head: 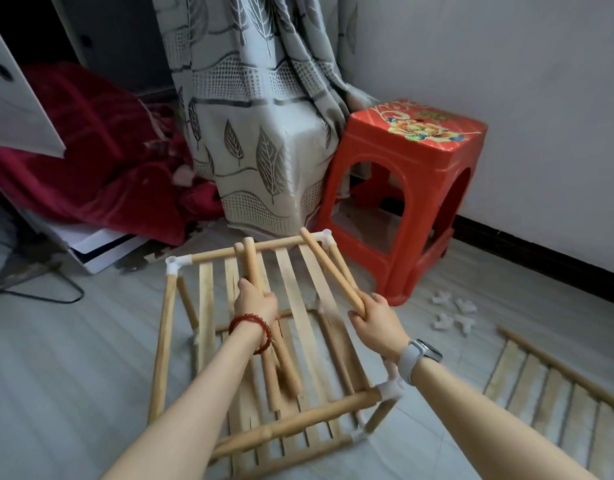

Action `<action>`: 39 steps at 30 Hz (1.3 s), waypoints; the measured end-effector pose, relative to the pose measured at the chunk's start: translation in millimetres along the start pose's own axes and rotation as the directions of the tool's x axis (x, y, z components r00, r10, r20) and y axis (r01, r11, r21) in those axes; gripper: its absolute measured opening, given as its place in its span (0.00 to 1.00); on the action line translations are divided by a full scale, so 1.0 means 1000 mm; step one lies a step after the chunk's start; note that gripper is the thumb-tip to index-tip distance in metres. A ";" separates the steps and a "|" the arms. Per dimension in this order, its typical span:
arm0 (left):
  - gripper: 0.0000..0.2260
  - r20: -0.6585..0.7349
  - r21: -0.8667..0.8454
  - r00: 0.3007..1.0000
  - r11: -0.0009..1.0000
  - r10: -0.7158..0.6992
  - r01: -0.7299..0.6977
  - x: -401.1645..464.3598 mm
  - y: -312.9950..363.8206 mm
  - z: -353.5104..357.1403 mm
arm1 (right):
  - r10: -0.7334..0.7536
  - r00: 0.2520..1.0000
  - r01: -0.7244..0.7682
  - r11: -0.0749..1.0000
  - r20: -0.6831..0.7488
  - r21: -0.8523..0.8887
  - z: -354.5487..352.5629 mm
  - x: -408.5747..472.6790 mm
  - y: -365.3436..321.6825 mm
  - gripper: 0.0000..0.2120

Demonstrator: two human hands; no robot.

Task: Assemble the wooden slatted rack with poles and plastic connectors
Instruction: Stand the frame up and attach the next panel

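Item: wooden poles, light, stiff, smooth. My left hand (256,299) grasps 2 poles (264,317) mid-length; my right hand (376,322) clenches 1 pole (330,266) by its end.

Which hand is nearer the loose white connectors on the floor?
Right. The right hand, gripping one pole, is just left of the connectors; the left hand is farther left, over the rack.

The grey tiled floor (73,341) carries the half-built wooden rack (181,341). A red plastic stool (402,188) stands behind it, near the wall. Four white plastic connectors (452,313) lie just right of the rack, and a loose slatted panel (558,407) lies further right.
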State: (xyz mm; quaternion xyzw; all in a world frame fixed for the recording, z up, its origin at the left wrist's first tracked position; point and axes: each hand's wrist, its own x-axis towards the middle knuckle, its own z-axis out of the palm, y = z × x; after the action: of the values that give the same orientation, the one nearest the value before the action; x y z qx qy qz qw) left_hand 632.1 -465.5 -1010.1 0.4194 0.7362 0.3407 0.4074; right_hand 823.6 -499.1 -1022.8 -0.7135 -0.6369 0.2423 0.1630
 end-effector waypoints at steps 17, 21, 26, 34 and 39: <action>0.19 0.567 0.647 0.699 0.290 0.435 -0.706 -0.001 -0.034 0.005 | 0.149 0.989 -0.134 0.925 -0.015 0.355 0.012 -0.024 0.026 0.13; 0.31 0.473 0.759 0.752 0.221 0.460 -0.613 -0.019 -0.061 0.020 | 0.119 0.955 0.033 0.868 -0.273 0.495 -0.006 -0.036 0.032 0.05; 0.29 0.435 0.790 0.759 0.198 0.484 -0.580 -0.035 -0.068 0.022 | 0.142 0.934 0.150 0.678 -0.328 0.719 -0.032 -0.053 0.028 0.03; 0.38 0.586 0.674 0.720 0.270 0.371 -0.688 -0.073 -0.082 0.008 | 0.066 0.998 0.015 0.121 -0.023 0.993 -0.044 -0.083 0.036 0.16; 0.46 0.636 0.676 0.688 0.177 0.350 -0.715 -0.096 -0.096 0.004 | 0.097 0.984 0.127 0.181 -0.146 0.975 -0.037 -0.096 0.041 0.08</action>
State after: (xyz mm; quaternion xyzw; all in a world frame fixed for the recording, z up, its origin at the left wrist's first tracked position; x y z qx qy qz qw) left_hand 633.0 -590.8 -1062.8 0.8515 0.5133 -0.0650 0.0855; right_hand 871.6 -597.0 -1001.3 -0.4555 -0.3242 0.5284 0.6390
